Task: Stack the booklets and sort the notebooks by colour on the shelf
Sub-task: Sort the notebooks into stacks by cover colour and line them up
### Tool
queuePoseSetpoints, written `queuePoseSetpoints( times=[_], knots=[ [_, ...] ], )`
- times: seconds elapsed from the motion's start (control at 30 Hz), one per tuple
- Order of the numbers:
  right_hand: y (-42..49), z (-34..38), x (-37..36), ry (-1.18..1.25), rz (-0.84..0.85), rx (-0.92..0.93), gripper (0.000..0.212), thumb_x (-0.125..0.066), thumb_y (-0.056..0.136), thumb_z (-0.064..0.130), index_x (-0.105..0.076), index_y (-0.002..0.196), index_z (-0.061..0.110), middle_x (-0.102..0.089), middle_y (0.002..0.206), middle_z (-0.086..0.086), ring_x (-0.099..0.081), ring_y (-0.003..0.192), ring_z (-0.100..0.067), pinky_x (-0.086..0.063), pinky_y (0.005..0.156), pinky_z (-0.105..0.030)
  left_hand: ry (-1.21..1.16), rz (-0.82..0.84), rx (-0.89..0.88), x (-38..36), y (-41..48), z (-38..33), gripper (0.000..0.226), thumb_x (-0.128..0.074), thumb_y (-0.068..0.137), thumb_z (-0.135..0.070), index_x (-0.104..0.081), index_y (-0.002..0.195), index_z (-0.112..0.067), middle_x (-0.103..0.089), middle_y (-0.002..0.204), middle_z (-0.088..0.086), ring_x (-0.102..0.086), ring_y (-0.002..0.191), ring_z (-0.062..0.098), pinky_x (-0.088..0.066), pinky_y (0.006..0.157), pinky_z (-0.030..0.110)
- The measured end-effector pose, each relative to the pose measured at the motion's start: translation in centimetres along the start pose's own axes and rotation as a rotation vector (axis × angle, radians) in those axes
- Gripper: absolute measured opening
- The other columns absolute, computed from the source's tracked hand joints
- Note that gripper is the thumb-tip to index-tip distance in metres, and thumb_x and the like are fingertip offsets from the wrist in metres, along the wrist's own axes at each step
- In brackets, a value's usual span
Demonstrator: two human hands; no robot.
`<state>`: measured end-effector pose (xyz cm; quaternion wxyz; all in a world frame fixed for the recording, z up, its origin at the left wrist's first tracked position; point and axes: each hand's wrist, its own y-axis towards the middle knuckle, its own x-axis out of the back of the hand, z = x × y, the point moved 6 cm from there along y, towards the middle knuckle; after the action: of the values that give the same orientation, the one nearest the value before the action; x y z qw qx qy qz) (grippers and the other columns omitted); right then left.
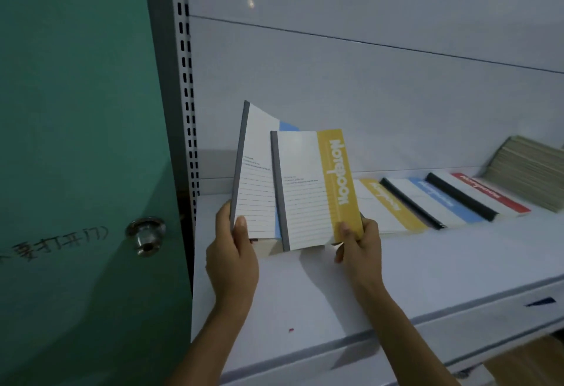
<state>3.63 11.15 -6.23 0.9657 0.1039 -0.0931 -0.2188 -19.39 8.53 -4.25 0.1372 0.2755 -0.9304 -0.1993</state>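
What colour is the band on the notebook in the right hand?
Yellow band; head view shows it.

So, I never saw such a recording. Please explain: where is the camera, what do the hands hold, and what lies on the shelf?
No machine here: a person works with bare hands, and the only camera sits on the person's head, looking down. The left hand grips a blue-striped notebook; the right hand pinches a yellow-striped notebook. On the shelf lie a second yellow notebook, a second blue notebook and a red notebook, beside a stack of booklets at the right. A green door stands at the left.
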Motion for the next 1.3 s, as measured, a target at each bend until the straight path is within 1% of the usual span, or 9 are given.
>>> queuePoseSetpoints(
  times=[0.13, 0.3, 0.43, 0.5, 0.83, 0.97, 1.07, 1.2, 1.3],
  knots=[
    [-1.0, 0.6, 1.2, 0.087, -0.028, 0.008, 0.012, -0.05, 0.098, 0.024, -0.046, 0.103, 0.013, -0.061, 0.093, -0.012, -0.053, 0.054, -0.015, -0.042, 0.044, -0.015, -0.166, -0.054, 0.021, 0.1, -0.7, -1.9, 0.027, -0.042, 0.1, -0.019, -0.051, 0.125, -0.026, -0.058, 0.098, -0.029, -0.057, 0.084, -0.017, -0.043, 0.064, 0.001],
    [-1.6, 1.3, 6.9, 0.186, -0.054, 0.001, 0.004, -0.049, 0.098, 0.02, -0.047, 0.094, 0.021, -0.059, 0.075, -0.005, -0.049, 0.044, -0.004, -0.042, 0.043, -0.016, -0.266, -0.092, 0.117, -3.2, -4.6, -4.4, 0.026, -0.041, 0.101, -0.02, -0.051, 0.124, -0.019, -0.064, 0.114, -0.003, -0.061, 0.104, 0.021, -0.053, 0.09, 0.038],
    [-1.2, -0.8, 13.9, 0.206, -0.116, -0.103, 0.005, -0.048, 0.099, 0.021, -0.047, 0.094, 0.02, -0.057, 0.076, -0.008, -0.048, 0.041, -0.003, -0.042, 0.041, -0.016, -0.26, -0.105, 0.183, -7.1, -8.9, -5.9, 0.028, -0.041, 0.101, -0.018, -0.05, 0.126, -0.024, -0.061, 0.112, -0.009, -0.059, 0.109, 0.018, -0.051, 0.091, 0.029],
    [-1.3, -2.4, 17.3, 0.217, -0.155, -0.156, 0.005, -0.048, 0.099, 0.021, -0.047, 0.095, 0.019, -0.056, 0.078, -0.009, -0.048, 0.043, -0.006, -0.041, 0.04, -0.016, -0.246, -0.11, 0.223, -8.9, -11.3, -6.1, 0.027, -0.041, 0.101, -0.018, -0.051, 0.126, -0.02, -0.062, 0.117, -0.001, -0.06, 0.107, 0.021, -0.051, 0.093, 0.04],
    [3.3, -4.4, 21.8, 0.181, -0.041, -0.265, 0.004, -0.043, 0.101, 0.023, -0.043, 0.097, 0.021, -0.058, 0.082, -0.004, -0.053, 0.049, -0.008, -0.045, 0.053, -0.025, -0.186, -0.279, 0.253, -9.6, -15.3, -7.5, 0.022, -0.042, 0.1, -0.017, -0.053, 0.118, -0.022, -0.064, 0.11, 0.006, -0.059, 0.098, 0.04, -0.051, 0.081, 0.049],
    [7.0, -3.7, 18.0, 0.148, 0.05, -0.235, 0.005, -0.04, 0.101, 0.022, -0.041, 0.102, 0.017, -0.057, 0.086, -0.003, -0.055, 0.042, -0.004, -0.044, 0.049, -0.02, -0.222, -0.319, 0.235, -10.1, -13.8, -8.2, 0.018, -0.042, 0.098, -0.016, -0.054, 0.112, -0.019, -0.065, 0.101, 0.003, -0.055, 0.095, 0.048, -0.05, 0.065, 0.037],
    [9.6, -2.8, 15.1, 0.021, 0.088, -0.152, 0.011, -0.042, 0.1, 0.021, -0.042, 0.106, 0.012, -0.06, 0.098, -0.008, -0.064, 0.072, -0.021, -0.047, 0.054, -0.022, -0.271, -0.33, 0.245, -11.0, -11.6, -8.7, 0.023, -0.043, 0.098, -0.014, -0.054, 0.118, -0.013, -0.064, 0.096, 0.004, -0.052, 0.076, 0.041, -0.049, 0.054, 0.034],
    [10.9, -3.3, 13.9, -0.287, 0.053, -0.005, 0.01, -0.045, 0.097, 0.019, -0.043, 0.101, 0.01, -0.055, 0.096, -0.007, -0.058, 0.094, -0.03, -0.045, 0.078, -0.038, -0.345, -0.309, 0.279, -13.3, -9.4, -8.7, 0.022, -0.041, 0.099, -0.012, -0.052, 0.117, -0.012, -0.058, 0.08, -0.01, -0.041, 0.045, 0.002, -0.036, 0.041, 0.016],
    [11.2, -3.8, 13.3, -0.637, 0.017, 0.17, 0.038, -0.051, 0.092, 0.015, -0.044, 0.129, 0.007, -0.048, 0.133, -0.013, -0.043, 0.126, -0.03, -0.029, 0.102, -0.038, -0.369, -0.167, 0.257, -15.3, -8.0, -8.5, 0.02, -0.041, 0.099, -0.01, -0.056, 0.105, -0.021, -0.058, 0.076, -0.009, -0.038, 0.04, 0.003, -0.036, 0.04, 0.015]
  ],
)
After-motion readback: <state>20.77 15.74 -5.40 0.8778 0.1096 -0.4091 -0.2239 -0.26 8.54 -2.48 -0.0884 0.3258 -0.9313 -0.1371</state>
